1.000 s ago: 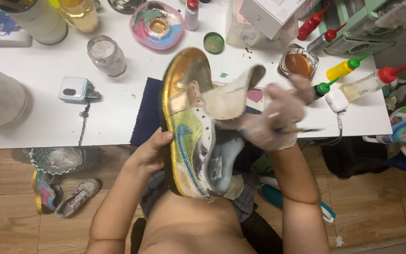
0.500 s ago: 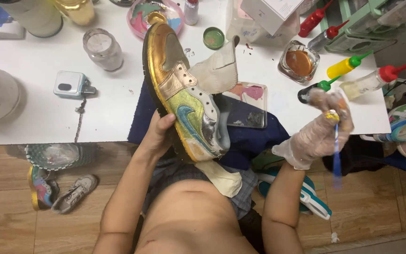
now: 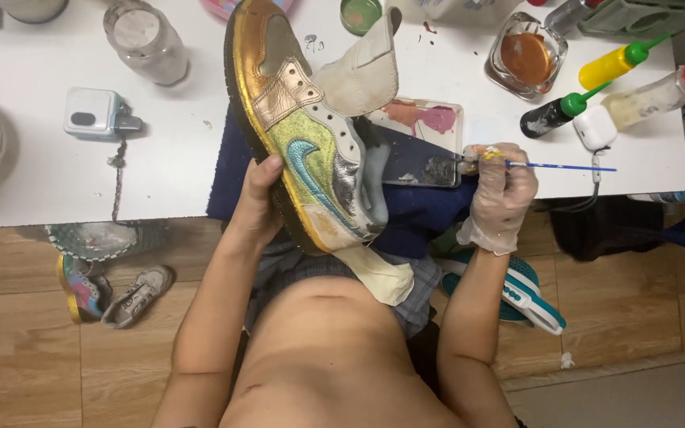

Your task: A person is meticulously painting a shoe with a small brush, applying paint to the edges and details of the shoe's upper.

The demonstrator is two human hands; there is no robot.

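Left hand (image 3: 257, 202) fingers gripping gold sneaker (image 3: 303, 131), gloved right hand (image 3: 503, 190) fingers pinching paintbrush (image 3: 552, 166)

Left hand (image 3: 257, 198) gripping gold sneaker (image 3: 303, 127), gloved right hand (image 3: 501, 186) holding paintbrush (image 3: 556, 166) (blue handle)

Yellow and black squeeze bottles (image 3: 580, 87) (table's right)

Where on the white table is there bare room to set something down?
Bare patch: the white table between the small grey device, the glass jar and the sneaker. Crowded right of the shoe: palette, paint dish, squeeze bottles, right hand.
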